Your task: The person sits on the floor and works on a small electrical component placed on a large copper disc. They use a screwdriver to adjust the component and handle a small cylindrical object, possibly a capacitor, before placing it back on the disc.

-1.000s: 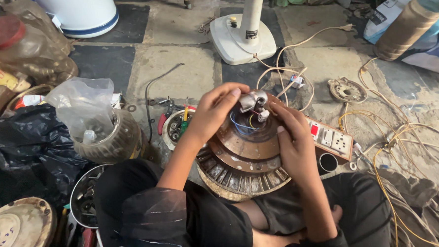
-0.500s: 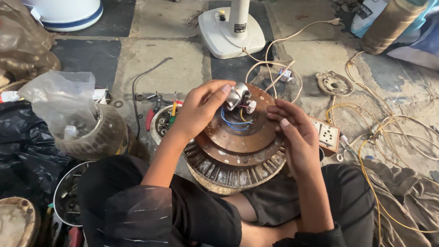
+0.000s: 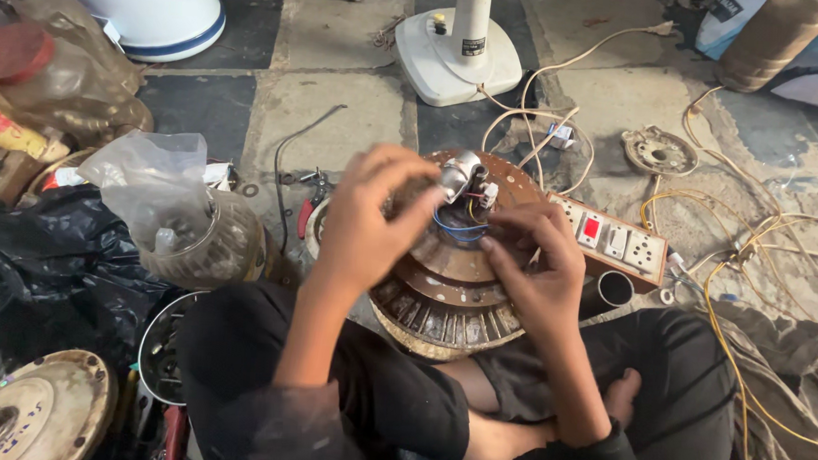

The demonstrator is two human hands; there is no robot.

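Hands are working over a round brown fan motor (image 3: 448, 287) resting against the seated person's legs on the floor. Since a moment ago the left hand (image 3: 368, 224) has been lifting off the hub, its grip now loosely spread and holding nothing. Meanwhile the right hand (image 3: 536, 263) is pinching the blue wires (image 3: 455, 227) below the silver capacitor (image 3: 459, 172), beside a switch board (image 3: 611, 237).

Soft, even daylight, mild blur

Light falls diffusely with faint shadows on the grey stone floor (image 3: 340, 117); the left hand (image 3: 368, 224) is slightly motion-blurred, and frame edges bow with wide-angle distortion.
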